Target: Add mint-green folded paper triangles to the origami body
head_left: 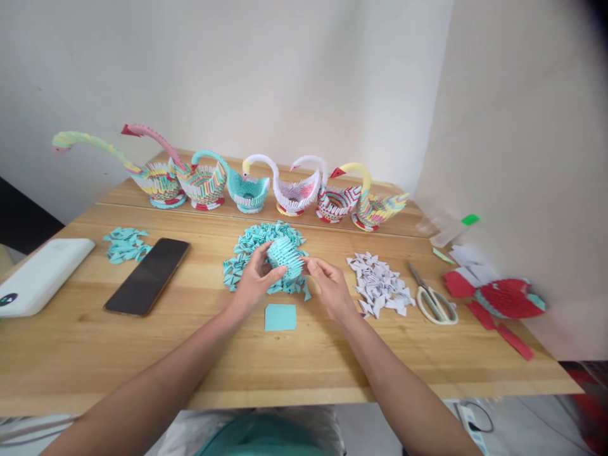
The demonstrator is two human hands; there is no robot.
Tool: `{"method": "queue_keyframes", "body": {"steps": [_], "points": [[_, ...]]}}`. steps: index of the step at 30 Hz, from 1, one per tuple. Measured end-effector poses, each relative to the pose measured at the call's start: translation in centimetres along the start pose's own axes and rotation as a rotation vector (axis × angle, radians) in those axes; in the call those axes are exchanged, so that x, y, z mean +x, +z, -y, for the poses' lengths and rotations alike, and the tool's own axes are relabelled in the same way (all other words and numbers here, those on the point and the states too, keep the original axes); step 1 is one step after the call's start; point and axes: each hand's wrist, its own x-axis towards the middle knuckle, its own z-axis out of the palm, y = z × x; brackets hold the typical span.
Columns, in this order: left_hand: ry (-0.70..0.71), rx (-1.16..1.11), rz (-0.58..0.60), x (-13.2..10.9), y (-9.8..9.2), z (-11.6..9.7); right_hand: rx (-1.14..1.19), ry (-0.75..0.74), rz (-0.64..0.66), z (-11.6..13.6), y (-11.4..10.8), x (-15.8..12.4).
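Note:
My left hand point(256, 275) is wrapped round a turquoise 3D origami model point(284, 254) built from folded paper pieces, its spiky edge turned to the right. At that edge the fingertips of my right hand point(329, 285) are pinched together; whether a loose paper piece is between them is too small to tell. Beneath and behind the model spreads a pile of turquoise folded paper triangles point(242, 250). A flat turquoise paper sheet point(280, 317) lies on the table just in front of my hands.
Several paper swans point(247, 190) stand along the back. A phone point(148, 277), a white power bank point(47, 275) and a small turquoise paper pile point(126, 244) lie left. White paper triangles point(380, 283), scissors point(434, 301) and a red paper model point(508, 297) lie right.

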Motion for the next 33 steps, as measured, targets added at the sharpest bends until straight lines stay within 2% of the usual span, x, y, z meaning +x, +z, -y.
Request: {"method": "queue_keyframes", "body": {"steps": [4,10,22,28,33], "points": [[-0.036,-0.001,0.023,-0.12,0.08,0.17,-0.069,-0.014,-0.007,0.06,0.03,-0.03],[-0.066,0.032,0.037,-0.08,0.00,0.52,-0.053,-0.002,0.007,0.37,0.09,-0.06],[-0.020,0.037,0.016,-0.05,0.10,0.82,-0.051,-0.007,0.057,0.56,0.40,-0.15],[0.001,0.049,-0.013,-0.05,0.26,0.76,-0.088,-0.058,0.024,0.17,0.78,-0.36],[0.038,0.103,0.001,-0.27,0.26,0.61,0.016,-0.026,0.036,0.08,0.80,-0.27]]}}
